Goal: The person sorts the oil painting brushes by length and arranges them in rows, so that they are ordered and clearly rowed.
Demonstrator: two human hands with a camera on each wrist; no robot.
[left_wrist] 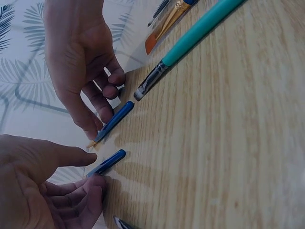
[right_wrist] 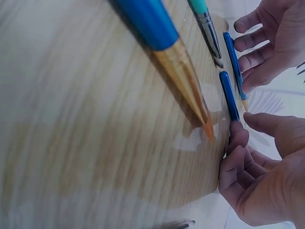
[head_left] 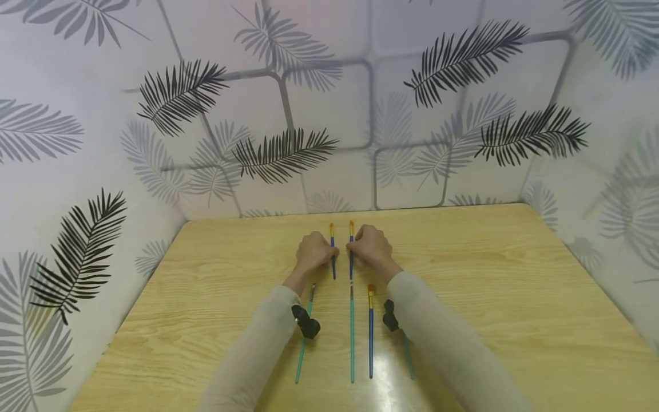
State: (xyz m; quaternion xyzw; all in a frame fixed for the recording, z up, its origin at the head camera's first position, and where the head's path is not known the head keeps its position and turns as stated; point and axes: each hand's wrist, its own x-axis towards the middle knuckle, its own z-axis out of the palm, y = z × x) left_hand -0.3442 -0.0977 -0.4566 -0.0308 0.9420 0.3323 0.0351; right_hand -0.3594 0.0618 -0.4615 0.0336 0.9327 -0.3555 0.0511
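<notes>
Pale wood-grained table (head_left: 206,286) against white leaf-patterned wall covering (head_left: 334,103). Near the far edge, side by side but apart: slim, blue-handled, gold-ferruled left brush (head_left: 333,266) and matching right brush (head_left: 352,266), bristles pointing away. Left hand (head_left: 312,252): grip nearly closed, thumb and fingers pinching the left brush; right hand (head_left: 372,245): likewise on the right brush. Both held by the handle, presumably to spare the bristles. Forearms in white sleeves (head_left: 257,343), converging, thumbs inward. Nearer, between the forearms: thin teal-handled brush (head_left: 352,337) and blue-handled brush with flat orange bristles (head_left: 370,337).
</notes>
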